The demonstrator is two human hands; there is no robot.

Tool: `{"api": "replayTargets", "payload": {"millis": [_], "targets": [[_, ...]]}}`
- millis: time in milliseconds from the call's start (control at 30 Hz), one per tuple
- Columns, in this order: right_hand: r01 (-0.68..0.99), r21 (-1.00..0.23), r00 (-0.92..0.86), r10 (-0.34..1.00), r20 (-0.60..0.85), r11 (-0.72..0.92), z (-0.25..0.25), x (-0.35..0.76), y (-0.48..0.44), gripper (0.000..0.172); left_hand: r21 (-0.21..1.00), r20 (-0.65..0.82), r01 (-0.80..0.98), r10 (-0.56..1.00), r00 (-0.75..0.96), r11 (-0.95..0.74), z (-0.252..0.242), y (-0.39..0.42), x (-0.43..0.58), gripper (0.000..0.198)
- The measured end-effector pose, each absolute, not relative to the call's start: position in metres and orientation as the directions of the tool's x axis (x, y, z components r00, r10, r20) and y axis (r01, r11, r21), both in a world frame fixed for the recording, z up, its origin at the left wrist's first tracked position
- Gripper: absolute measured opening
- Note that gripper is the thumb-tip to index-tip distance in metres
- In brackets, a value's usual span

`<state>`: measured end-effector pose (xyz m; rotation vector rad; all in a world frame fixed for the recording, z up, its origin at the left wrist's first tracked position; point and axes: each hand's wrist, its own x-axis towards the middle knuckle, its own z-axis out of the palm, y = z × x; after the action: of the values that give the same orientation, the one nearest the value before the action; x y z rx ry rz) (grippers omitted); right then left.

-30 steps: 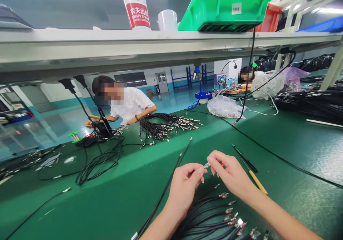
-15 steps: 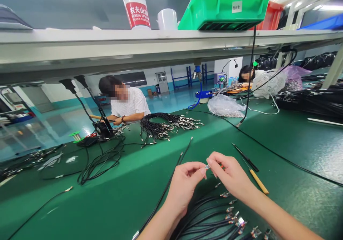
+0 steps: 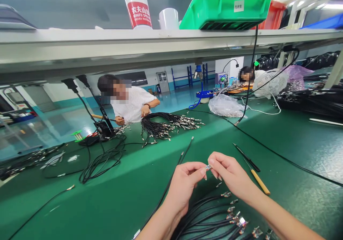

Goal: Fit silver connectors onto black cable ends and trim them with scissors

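My left hand (image 3: 184,184) and my right hand (image 3: 232,175) meet over the green mat, fingertips pinched together on a small metal connector (image 3: 208,167). Both hands are closed around it. Just below them lies a bundle of black cables (image 3: 211,216) with metal terminals at their ends, fanning toward the lower right. A long black cable (image 3: 171,181) runs diagonally under my left wrist.
A yellow-handled tool (image 3: 257,179) and a black probe (image 3: 245,157) lie to the right of my hands. Farther back sit a cable pile (image 3: 166,124), a plastic bag (image 3: 223,106) and a white fan (image 3: 269,84). A co-worker (image 3: 128,102) works opposite. An overhead shelf (image 3: 160,41) holds a green bin (image 3: 227,6).
My hands have barely shifted, still pinching the connector. The co-worker opposite has raised a hand and leaned slightly.
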<state>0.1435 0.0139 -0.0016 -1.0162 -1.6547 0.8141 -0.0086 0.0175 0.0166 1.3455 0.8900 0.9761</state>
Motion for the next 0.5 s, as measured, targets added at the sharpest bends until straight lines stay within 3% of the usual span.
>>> {"api": "replayTargets", "payload": {"millis": [500], "targets": [[0.068,-0.936,-0.187,0.926,0.329,0.346,-0.0091,0.1446,0.0173,0.032,0.997,0.027,-0.081,0.927,0.375,0.004,0.0168,0.0167,-0.0096,0.017]]}}
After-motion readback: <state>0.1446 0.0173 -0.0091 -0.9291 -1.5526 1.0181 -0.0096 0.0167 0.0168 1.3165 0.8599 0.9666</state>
